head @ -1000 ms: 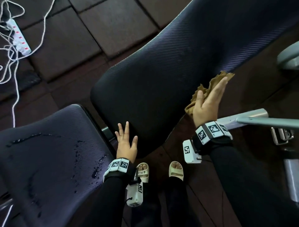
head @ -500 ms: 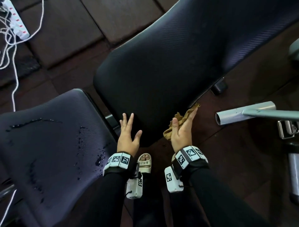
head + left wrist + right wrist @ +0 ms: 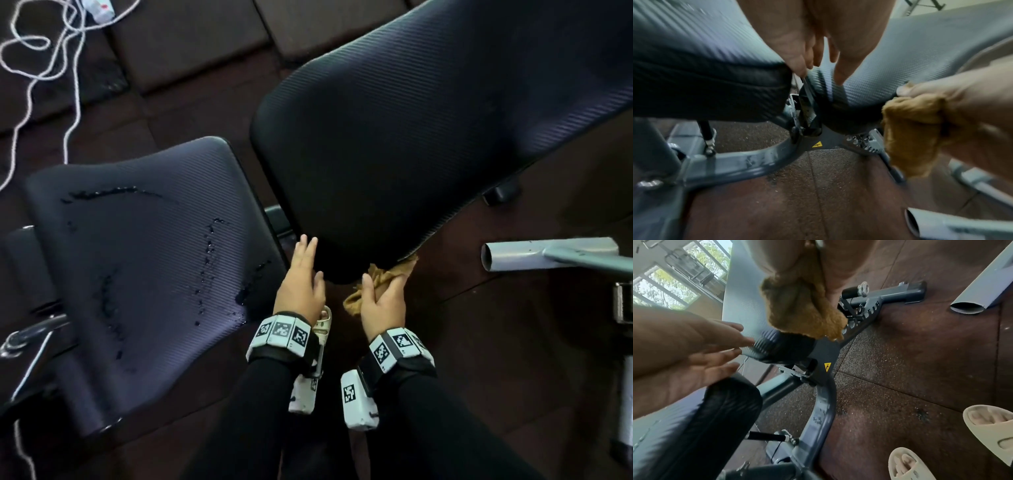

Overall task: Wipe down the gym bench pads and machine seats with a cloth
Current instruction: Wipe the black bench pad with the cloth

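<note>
Risks, nearest first. The cloth (image 3: pixel 378 286) is bunched, with a loose tail hanging below the right hand (image 3: pixel 382 306); the notched adjuster (image 3: pixel 863 313) of the frame (image 3: pixel 748 160) sits directly under that tail, so a downward stroke could snag it. A wadded cloth also gives little contact, so it may only smear the edge. The seat (image 3: pixel 144 260) at left carries beads and streaks of liquid (image 3: pixel 205 270); judged unwiped, and easy to miss while attention is on the back pad (image 3: pixel 411 147). The left hand (image 3: pixel 301 287) sits next to the gap between seat and back pad, above the hinge; fingers slipping into the gap could be pinched if the pad shifts.

Pose. Right hand: thumb and fingers curled round the cloth, pressing it against the lower right edge of the back pad, palm turned toward the pad. Left hand: fingers straight and slightly spread, holding nothing, lying against the pad's lower left corner, apparently steadying it. Both forearms reach forward, wrists close together.

Farther off: a grey tube (image 3: pixel 548 253) on the floor at right, clear of the stroke.
</note>
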A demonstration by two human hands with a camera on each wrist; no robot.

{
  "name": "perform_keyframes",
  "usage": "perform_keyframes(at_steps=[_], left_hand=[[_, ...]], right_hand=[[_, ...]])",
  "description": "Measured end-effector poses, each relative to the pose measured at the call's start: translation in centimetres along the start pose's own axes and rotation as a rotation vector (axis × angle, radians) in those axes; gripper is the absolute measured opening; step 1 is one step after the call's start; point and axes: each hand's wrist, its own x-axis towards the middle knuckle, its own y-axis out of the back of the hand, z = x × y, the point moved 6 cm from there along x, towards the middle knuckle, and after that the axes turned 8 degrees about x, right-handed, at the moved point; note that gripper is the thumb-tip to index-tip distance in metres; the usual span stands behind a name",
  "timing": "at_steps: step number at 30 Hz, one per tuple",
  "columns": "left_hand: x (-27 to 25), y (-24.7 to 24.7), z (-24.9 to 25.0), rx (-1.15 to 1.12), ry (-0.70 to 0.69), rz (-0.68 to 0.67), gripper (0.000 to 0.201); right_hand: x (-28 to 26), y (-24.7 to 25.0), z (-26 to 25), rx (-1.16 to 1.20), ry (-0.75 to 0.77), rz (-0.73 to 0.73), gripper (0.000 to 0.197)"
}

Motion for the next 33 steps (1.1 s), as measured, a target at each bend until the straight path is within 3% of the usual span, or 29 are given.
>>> perform_keyframes(at_steps=[3,5,9,14,19,22,25,33], left_hand=[[-1.5,1.5,-0.9,0.123,-0.059,0.021,0.063],[-2.5,3.1,-2.9,0.263,0.0,0.082,0.062],[-4.9,6.5,-9.7,0.427,0.318,0.13,0.06],[-8.8,10.6,-17.4,0.456,0.599,0.196,0.066],[-12.9,12.8,-22.4,0.274,0.858,0.207,0.092],[-13.3,12.5,-22.7,0.177,0.861,0.188,0.092],[-13.2,12.4,-22.6,0.151,0.848,0.203,0.091],[-13.0,12.2,-23.6,0.083,0.825,0.094,0.084]], right_hand=[[-1.9,0.3,-0.5,-0.068,-0.017,-0.033,0.083],[-3.5,0.1,-1.5,-0.102,0.012,-0.064,0.082],[-6.8,-2.1,-4.8,-0.192,0.225,-0.175,0.082],[-8.6,-7.8,-7.8,-0.272,0.41,-0.4,0.074],[-8.3,-13.7,-8.8,-0.438,0.521,-0.603,0.068],[-7.6,-15.9,-7.6,-0.629,0.552,-0.652,0.069],[-7.0,-16.5,-6.5,-0.865,0.63,-0.608,0.067],[-5.3,-20.5,-8.7,-0.903,0.61,-0.596,0.059]])
